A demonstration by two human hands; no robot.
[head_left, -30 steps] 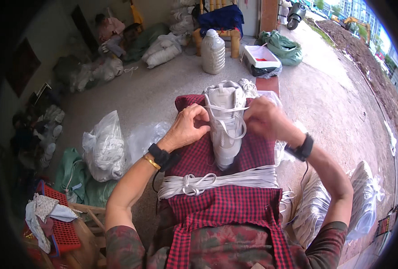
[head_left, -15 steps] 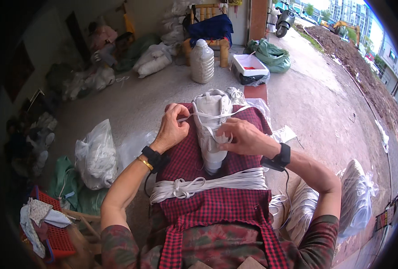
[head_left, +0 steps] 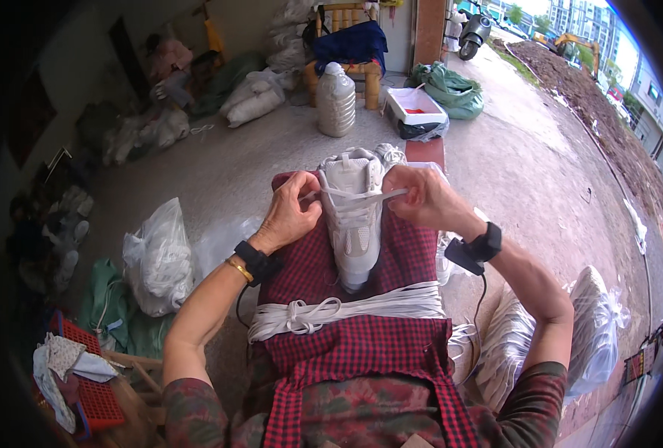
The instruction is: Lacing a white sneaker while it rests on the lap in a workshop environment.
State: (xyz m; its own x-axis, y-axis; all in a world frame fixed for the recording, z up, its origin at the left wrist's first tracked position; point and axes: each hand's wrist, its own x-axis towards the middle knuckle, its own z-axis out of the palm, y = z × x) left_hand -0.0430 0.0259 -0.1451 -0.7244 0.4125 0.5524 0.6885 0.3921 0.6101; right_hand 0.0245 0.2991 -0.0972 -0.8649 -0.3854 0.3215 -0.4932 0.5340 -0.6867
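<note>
A white sneaker rests on the red-and-black checked cloth over my lap, its toe pointing toward me. White lace crosses its tongue in several rows. My left hand is closed at the shoe's left edge, pinching one end of the shoelace. On the other side my right hand pinches the lace, which runs taut across the shoe's upper eyelets. A bundle of white shoelaces, knotted near its left part, lies across the cloth closer to my body.
Plastic bags of white material stand at left, near a red basket. Ahead are a large plastic bottle, a white tray and a green sack. Rows of white shoes sit at right. A person sits far left.
My right hand has moved from the middle of the laces up and right, drawing the lace end out and tightening the loop. My left hand stays nearly in place.
</note>
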